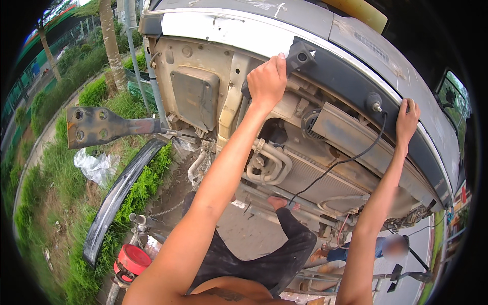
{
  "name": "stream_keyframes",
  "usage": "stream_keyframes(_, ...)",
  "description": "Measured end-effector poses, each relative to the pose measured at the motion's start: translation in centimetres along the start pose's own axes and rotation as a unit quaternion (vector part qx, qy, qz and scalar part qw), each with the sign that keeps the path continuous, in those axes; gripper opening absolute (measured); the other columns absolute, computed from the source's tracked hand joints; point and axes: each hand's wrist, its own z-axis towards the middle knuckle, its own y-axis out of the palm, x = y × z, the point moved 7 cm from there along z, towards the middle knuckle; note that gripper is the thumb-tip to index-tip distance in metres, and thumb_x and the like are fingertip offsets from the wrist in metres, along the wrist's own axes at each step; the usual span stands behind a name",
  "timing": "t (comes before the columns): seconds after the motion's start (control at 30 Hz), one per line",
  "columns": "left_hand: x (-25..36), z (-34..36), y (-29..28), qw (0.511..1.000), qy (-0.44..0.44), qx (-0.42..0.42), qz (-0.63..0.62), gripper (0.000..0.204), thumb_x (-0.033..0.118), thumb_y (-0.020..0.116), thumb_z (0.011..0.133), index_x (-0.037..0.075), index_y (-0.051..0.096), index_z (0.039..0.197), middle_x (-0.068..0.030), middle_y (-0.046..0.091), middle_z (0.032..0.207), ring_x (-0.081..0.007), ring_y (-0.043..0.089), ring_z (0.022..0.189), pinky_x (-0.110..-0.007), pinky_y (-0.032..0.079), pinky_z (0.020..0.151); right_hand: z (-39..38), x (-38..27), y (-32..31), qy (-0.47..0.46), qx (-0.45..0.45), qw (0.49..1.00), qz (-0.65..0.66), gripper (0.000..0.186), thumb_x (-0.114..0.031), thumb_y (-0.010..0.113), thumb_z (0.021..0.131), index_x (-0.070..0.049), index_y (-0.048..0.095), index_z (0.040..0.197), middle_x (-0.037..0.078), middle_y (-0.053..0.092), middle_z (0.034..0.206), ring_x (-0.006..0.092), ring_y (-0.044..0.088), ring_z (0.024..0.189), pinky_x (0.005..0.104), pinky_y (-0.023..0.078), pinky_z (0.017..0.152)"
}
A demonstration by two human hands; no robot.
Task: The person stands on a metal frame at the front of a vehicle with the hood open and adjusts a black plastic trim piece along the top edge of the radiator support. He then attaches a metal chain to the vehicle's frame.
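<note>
In front of me is the stripped front of a vehicle, with a long dark trim panel [341,76] running along it under a white-and-grey body edge [223,31]. My left hand [267,81] is closed in a fist on the panel's left end, beside a black block with a round hole. Farther right, my right hand [408,121] curls its fingers over the panel's upper edge. Between the hands a round black fitting [375,103] with a metal tip sticks out of the panel. From beside it a black cable [351,158] hangs down toward my bare foot.
Below the panel lie exposed pipes [277,168] and a radiator [317,170]. A holed metal bracket [91,127] juts out left, above a black curved strip [119,195] and plastic sheeting [96,166] on grass. A red round object [134,259] is lower left; a person in blue [351,251] is lower right.
</note>
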Motion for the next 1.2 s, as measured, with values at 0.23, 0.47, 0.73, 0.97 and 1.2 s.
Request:
stream_keyframes(0.23, 0.8, -0.1, 1.4, 1.000, 0.005, -0.020, 0.013, 0.047, 0.034, 0.036, 0.102, 0.005, 0.066, 0.081, -0.0191, 0.065, 0.070, -0.0424, 0.063, 0.068, -0.051, 0.048, 0.062, 0.2, 1.4, -1.0, 0.000, 0.006, 0.999, -0.044, 0.026, -0.025, 0.051, 0.097, -0.005, 0.066, 0.102, 0.012, 0.062, 0.102, 0.0310, 0.055, 0.103, 0.0413, 0.045, 0.090)
stream_keyframes(0.47, -3.7, 0.3, 1.0, 0.993, -0.032, -0.008, 0.115, 0.061, 0.051, 0.031, 0.101, 0.005, 0.070, 0.112, -0.0269, 0.067, 0.101, -0.0491, 0.061, 0.095, -0.056, 0.046, 0.082, -0.3, -0.8, 2.0, -0.035, 0.102, 0.994, 0.014, 0.020, -0.017, 0.058, 0.087, 0.000, 0.064, 0.094, 0.023, 0.062, 0.090, 0.0412, 0.060, 0.088, 0.0486, 0.049, 0.078)
stream_keyframes(0.73, -4.4, 1.2, 5.0, 0.983, -0.093, -0.070, 0.145, 0.076, 0.057, 0.025, 0.098, -0.005, 0.066, 0.113, -0.0304, 0.062, 0.117, -0.0500, 0.054, 0.112, -0.052, 0.040, 0.101, -2.5, 3.9, -0.6, 0.050, 0.235, 0.970, 0.028, 0.025, -0.022, 0.062, 0.076, -0.004, 0.072, 0.089, 0.012, 0.064, 0.097, 0.0291, 0.056, 0.098, 0.0423, 0.047, 0.090)
stream_keyframes(0.97, -5.1, 1.8, 2.4, 0.978, -0.075, -0.047, 0.187, 0.078, 0.055, 0.025, 0.099, -0.011, 0.066, 0.108, -0.0347, 0.060, 0.116, -0.0533, 0.052, 0.113, -0.055, 0.040, 0.101, -24.8, 3.2, -12.2, 0.043, 0.110, 0.989, 0.088, 0.027, -0.009, 0.068, 0.078, -0.005, 0.064, 0.105, 0.010, 0.057, 0.095, 0.0238, 0.059, 0.086, 0.0342, 0.052, 0.070)
stream_keyframes(1.2, -7.7, 3.2, 4.1, 0.967, -0.086, -0.014, 0.239, 0.074, 0.048, 0.027, 0.095, -0.013, 0.067, 0.095, -0.0343, 0.063, 0.109, -0.0527, 0.056, 0.107, -0.055, 0.042, 0.099, -56.2, 20.2, -26.3, 0.425, -0.285, 0.843, -0.165, 0.053, -0.035, 0.065, 0.090, -0.001, 0.051, 0.128, 0.028, 0.052, 0.116, 0.0410, 0.058, 0.105, 0.0433, 0.048, 0.089)
